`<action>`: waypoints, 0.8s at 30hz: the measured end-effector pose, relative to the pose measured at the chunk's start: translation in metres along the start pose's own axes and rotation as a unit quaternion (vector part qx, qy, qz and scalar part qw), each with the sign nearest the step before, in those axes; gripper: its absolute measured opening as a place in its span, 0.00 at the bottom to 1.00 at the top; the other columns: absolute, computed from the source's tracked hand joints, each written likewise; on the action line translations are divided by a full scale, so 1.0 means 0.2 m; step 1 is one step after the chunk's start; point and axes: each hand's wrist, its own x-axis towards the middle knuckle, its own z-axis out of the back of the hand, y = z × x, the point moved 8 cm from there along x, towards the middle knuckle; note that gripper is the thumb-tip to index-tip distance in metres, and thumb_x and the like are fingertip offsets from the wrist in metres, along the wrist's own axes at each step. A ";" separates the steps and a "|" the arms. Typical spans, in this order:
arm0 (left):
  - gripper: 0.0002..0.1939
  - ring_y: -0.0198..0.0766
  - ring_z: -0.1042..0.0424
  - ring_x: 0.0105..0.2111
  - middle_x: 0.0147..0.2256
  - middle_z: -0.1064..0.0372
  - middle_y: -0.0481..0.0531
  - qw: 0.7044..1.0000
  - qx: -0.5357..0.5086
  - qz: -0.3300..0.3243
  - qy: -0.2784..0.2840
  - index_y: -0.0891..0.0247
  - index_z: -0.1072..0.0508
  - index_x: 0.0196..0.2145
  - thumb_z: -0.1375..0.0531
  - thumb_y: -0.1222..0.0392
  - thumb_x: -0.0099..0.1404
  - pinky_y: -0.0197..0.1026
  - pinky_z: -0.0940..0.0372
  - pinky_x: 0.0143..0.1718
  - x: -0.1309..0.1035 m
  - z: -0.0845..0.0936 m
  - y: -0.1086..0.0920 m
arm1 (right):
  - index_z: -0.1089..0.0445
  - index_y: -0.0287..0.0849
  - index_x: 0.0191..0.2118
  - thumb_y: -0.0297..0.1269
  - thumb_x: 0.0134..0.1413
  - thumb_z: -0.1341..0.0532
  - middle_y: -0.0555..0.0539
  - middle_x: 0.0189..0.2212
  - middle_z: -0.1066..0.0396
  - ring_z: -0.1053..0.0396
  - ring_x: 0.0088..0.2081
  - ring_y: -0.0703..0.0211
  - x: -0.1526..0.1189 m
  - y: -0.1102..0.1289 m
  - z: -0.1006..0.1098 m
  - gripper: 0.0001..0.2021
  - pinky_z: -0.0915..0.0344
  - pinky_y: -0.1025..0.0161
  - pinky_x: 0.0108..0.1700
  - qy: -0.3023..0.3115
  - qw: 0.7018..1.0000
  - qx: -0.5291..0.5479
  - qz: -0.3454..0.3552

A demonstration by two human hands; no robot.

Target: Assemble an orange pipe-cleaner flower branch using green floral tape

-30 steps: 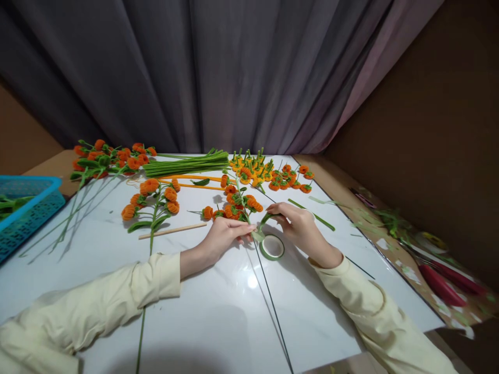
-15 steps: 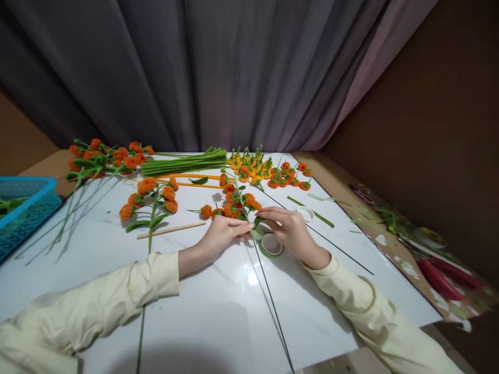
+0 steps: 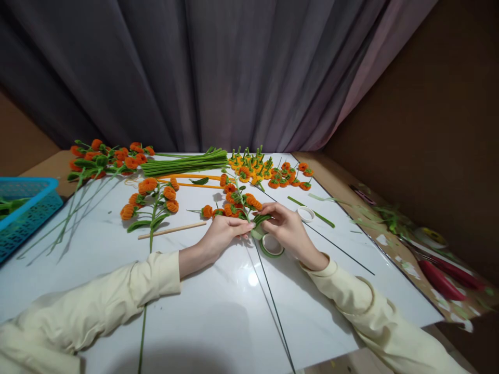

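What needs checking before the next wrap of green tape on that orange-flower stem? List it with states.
1. Left hand pinching the flower stem at the wrap point: ok.
2. Right hand holding the green tape end at the same spot: ok, though the tape itself is mostly hidden by the fingers.
3. Tape roll lying flat on the table, right beside the right hand: ok.
4. Tape strip taut between roll and stem: cannot tell.
5. Stem's flower heads kept apart from the loose orange flowers farther back: ok.
6. Wooden stick lies apart from both hands: ok.
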 end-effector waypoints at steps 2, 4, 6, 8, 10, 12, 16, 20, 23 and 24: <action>0.15 0.32 0.43 0.22 0.18 0.38 0.48 1.000 0.001 0.001 0.002 0.67 0.29 0.16 0.34 0.53 0.48 0.37 0.49 0.25 0.00 -0.01 0.00 | 0.35 0.41 0.28 0.28 0.39 0.40 0.45 0.38 0.30 0.28 0.40 0.56 0.00 -0.02 -0.01 0.05 0.31 0.59 0.43 -0.001 0.999 0.029 -0.030; 0.15 0.31 0.44 0.22 0.18 0.39 0.47 1.000 0.001 0.003 0.005 0.67 0.29 0.17 0.34 0.52 0.48 0.37 0.50 0.24 0.00 -0.01 0.01 | 0.34 0.41 0.31 0.28 0.39 0.39 0.46 0.38 0.30 0.28 0.38 0.57 -0.01 -0.06 -0.01 0.08 0.32 0.61 0.40 -0.006 0.994 0.062 -0.087; 0.15 0.31 0.44 0.22 0.19 0.39 0.47 1.000 0.000 0.003 0.006 0.67 0.29 0.18 0.34 0.51 0.48 0.37 0.50 0.25 0.00 -0.01 0.01 | 0.36 0.42 0.35 0.29 0.37 0.38 0.48 0.37 0.29 0.29 0.34 0.60 -0.03 -0.09 -0.01 0.13 0.32 0.63 0.37 -0.024 0.984 0.103 -0.142; 0.15 0.31 0.44 0.22 0.19 0.39 0.47 1.000 -0.001 0.003 0.007 0.67 0.28 0.19 0.33 0.51 0.48 0.37 0.50 0.25 0.00 -0.01 0.01 | 0.39 0.43 0.37 0.28 0.36 0.36 0.51 0.33 0.29 0.29 0.30 0.62 -0.04 -0.11 -0.02 0.18 0.33 0.63 0.35 -0.038 0.972 0.143 -0.181; 0.15 0.31 0.45 0.22 0.20 0.40 0.46 1.000 0.000 0.003 0.007 0.67 0.27 0.20 0.33 0.51 0.48 0.36 0.51 0.25 0.00 -0.01 0.01 | 0.40 0.42 0.39 0.29 0.36 0.36 0.53 0.28 0.29 0.30 0.28 0.63 -0.05 -0.11 -0.03 0.20 0.34 0.63 0.35 -0.031 0.964 0.162 -0.206; 0.15 0.31 0.45 0.22 0.20 0.40 0.46 1.000 0.002 0.001 0.008 0.68 0.27 0.21 0.33 0.51 0.48 0.36 0.51 0.24 0.00 -0.01 0.02 | 0.39 0.41 0.40 0.30 0.38 0.37 0.54 0.23 0.29 0.30 0.27 0.62 -0.05 -0.11 -0.04 0.18 0.35 0.62 0.36 -0.008 0.963 0.154 -0.220; 0.15 0.31 0.44 0.23 0.20 0.39 0.47 1.000 0.003 -0.006 0.012 0.68 0.27 0.20 0.34 0.51 0.48 0.36 0.50 0.25 0.01 0.00 0.02 | 0.36 0.41 0.43 0.31 0.40 0.36 0.51 0.27 0.27 0.28 0.32 0.59 -0.05 -0.08 -0.04 0.19 0.34 0.60 0.39 0.046 0.972 0.118 -0.199; 0.15 0.31 0.42 0.22 0.20 0.37 0.47 1.000 0.005 -0.007 0.007 0.67 0.26 0.21 0.33 0.51 0.48 0.36 0.49 0.25 0.01 0.00 0.02 | 0.30 0.41 0.38 0.34 0.40 0.33 0.48 0.32 0.25 0.27 0.36 0.57 -0.03 -0.03 -0.02 0.14 0.32 0.58 0.43 0.081 0.983 0.072 -0.148; 0.14 0.32 0.41 0.22 0.20 0.36 0.48 1.000 0.009 -0.005 0.007 0.67 0.26 0.21 0.33 0.52 0.47 0.36 0.47 0.25 0.01 0.00 0.01 | 0.28 0.41 0.36 0.37 0.42 0.33 0.47 0.31 0.24 0.26 0.35 0.55 -0.02 -0.01 0.00 0.12 0.30 0.57 0.42 0.083 0.986 0.055 -0.137; 0.14 0.32 0.40 0.22 0.20 0.36 0.48 1.000 0.010 -0.004 0.009 0.67 0.26 0.21 0.32 0.52 0.47 0.36 0.47 0.25 0.01 0.00 0.01 | 0.28 0.41 0.36 0.38 0.43 0.33 0.48 0.30 0.24 0.26 0.34 0.55 -0.02 -0.01 0.00 0.12 0.30 0.57 0.41 0.085 0.985 0.056 -0.138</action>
